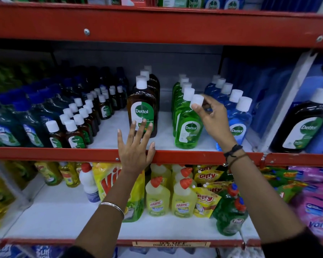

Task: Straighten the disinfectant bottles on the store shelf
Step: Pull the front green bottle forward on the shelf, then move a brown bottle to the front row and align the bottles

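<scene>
Reaching across the middle shelf [101, 155], we have our right hand [211, 118] pinching the white cap [197, 101] of the front green bottle [188, 127] between thumb and fingertips, the bottle leaning a little to the right. Our left hand [136, 144] is spread flat, its fingertips touching the label of the front brown bottle [142, 112], its thumb lying over the red shelf edge.

The bottles are clear plastic with white screw caps and green-and-white labels, and the colour comes from the liquid inside. They stand in files running back from the shelf edge. We count three caps in the brown file, five in the green file [183, 90] including the one we hold, and five in the blue file [229, 95] just to the right. To the left stand many small brown bottles [76, 131] in several rows, too crowded to count surely. One larger dark bottle [302, 125] stands alone at far right.

The labels read "Dettol". On the lower shelf we read "HARPIC" on two yellow bottles [171, 200], "Giffy" on yellow pouches [207, 198], and "Vi" on a yellow pouch [108, 183] partly hidden by our left arm. A strip [171, 244] on the bottom edge is blurred, though "ALL PRODUCT" shows.
</scene>
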Demonstrator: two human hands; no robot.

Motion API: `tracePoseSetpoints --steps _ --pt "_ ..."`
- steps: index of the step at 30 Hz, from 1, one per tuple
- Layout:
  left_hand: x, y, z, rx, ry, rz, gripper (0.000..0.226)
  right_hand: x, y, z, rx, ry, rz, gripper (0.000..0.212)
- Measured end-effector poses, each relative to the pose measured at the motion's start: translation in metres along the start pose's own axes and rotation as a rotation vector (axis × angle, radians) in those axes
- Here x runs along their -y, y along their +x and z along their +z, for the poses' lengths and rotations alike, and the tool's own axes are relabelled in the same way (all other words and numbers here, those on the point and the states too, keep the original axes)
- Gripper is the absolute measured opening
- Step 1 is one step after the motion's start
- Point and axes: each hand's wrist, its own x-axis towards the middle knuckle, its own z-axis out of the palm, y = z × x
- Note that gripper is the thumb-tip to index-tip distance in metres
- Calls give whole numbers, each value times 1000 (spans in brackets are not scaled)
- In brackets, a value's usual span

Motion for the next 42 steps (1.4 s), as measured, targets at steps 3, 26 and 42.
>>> tracePoseSetpoints --steps 3,26,42 --pt "0 0 1 -17 8 3 52 -3 2 2 3 4 11 31" --pt "-4 0 -5 16 -24 -38 55 -9 -51 -99 -588 58 -162 35" --pt "-9 1 -12 50 -46 -76 57 -108 -35 -189 -614 -397 367 112"
